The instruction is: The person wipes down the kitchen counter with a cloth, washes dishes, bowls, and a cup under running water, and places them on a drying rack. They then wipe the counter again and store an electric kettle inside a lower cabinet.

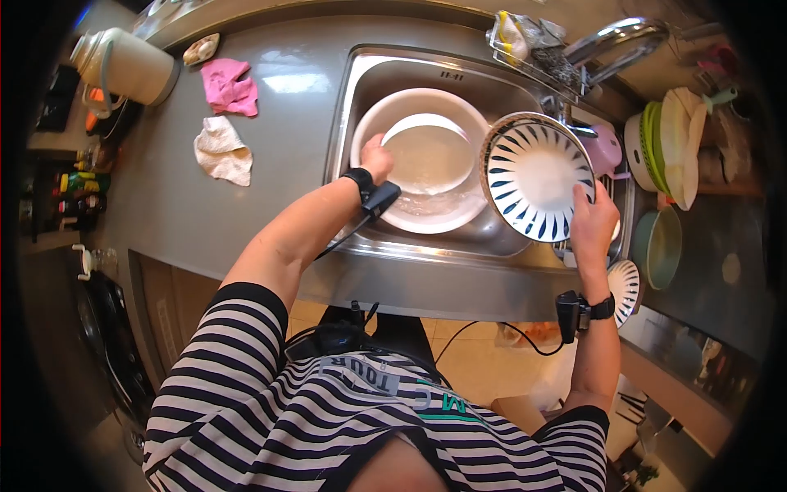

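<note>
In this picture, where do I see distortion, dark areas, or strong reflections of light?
Head view: the corners are black; the counter looks bowed, as through a wide lens; white glare lies on it beside the pink cloth; the tap shows bright highlights.

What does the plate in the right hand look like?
The plate is round, white and shiny, like glazed china. Dark petal shapes fan out all around its plain middle. A brown band shows at its far left edge; I can't tell if that's another dish underneath. No food shows on it. The right hand grips its edge, thumb on top, holding it over the sink, beside the pale tub.
</note>
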Demonstrator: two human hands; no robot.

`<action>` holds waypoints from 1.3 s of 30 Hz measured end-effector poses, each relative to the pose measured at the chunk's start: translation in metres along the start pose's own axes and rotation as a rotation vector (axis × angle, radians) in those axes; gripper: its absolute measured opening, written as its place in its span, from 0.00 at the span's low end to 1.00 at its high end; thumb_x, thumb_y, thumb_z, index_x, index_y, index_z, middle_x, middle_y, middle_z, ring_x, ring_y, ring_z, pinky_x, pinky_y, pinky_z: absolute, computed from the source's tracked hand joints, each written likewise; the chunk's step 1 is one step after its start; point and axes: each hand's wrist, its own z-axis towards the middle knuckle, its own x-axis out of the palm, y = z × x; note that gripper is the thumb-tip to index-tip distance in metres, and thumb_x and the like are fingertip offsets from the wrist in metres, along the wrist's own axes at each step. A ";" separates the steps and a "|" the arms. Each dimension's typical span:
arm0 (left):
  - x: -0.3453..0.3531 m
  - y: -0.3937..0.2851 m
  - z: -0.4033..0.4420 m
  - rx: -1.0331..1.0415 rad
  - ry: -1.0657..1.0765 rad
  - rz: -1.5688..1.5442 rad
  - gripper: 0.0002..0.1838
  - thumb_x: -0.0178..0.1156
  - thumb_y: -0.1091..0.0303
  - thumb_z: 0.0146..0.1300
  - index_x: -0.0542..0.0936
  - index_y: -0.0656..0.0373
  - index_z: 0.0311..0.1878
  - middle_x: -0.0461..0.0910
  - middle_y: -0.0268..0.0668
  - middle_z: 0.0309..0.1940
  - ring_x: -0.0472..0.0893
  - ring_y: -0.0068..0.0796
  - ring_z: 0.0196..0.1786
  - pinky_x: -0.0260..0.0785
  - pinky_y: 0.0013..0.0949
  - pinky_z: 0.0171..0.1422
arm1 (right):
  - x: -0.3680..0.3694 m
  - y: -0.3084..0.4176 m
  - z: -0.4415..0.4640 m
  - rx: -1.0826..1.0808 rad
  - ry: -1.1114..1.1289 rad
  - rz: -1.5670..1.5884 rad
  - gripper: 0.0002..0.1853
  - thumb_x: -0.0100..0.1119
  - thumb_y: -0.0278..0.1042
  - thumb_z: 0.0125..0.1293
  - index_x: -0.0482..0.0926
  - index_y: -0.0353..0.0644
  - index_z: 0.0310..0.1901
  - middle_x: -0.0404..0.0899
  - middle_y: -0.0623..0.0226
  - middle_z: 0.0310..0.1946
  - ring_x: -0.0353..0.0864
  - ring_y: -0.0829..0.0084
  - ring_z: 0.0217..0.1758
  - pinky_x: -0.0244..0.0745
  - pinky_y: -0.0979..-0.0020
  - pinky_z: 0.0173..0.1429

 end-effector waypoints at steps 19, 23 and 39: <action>0.018 0.024 0.007 -0.895 0.474 -0.340 0.22 0.50 0.66 0.70 0.61 0.68 0.61 0.73 0.57 0.49 0.79 0.58 0.45 0.78 0.65 0.40 | -0.062 -0.066 0.051 -0.716 -0.275 -0.518 0.19 0.51 0.18 0.52 0.76 0.30 0.48 0.80 0.49 0.43 0.81 0.53 0.46 0.77 0.61 0.52; 0.018 0.033 0.014 -0.832 0.471 -0.279 0.22 0.51 0.66 0.69 0.61 0.70 0.60 0.72 0.58 0.50 0.79 0.60 0.44 0.78 0.65 0.39 | -0.077 -0.103 0.066 -0.651 -0.307 -0.591 0.19 0.51 0.17 0.51 0.76 0.32 0.47 0.80 0.50 0.43 0.81 0.53 0.47 0.77 0.62 0.53; 0.014 0.011 0.005 -0.831 0.445 -0.311 0.22 0.47 0.65 0.72 0.60 0.68 0.62 0.71 0.56 0.53 0.78 0.56 0.49 0.79 0.61 0.41 | -0.050 -0.172 0.058 -0.490 -0.266 -0.584 0.17 0.52 0.22 0.55 0.75 0.35 0.49 0.79 0.53 0.47 0.79 0.55 0.51 0.75 0.63 0.54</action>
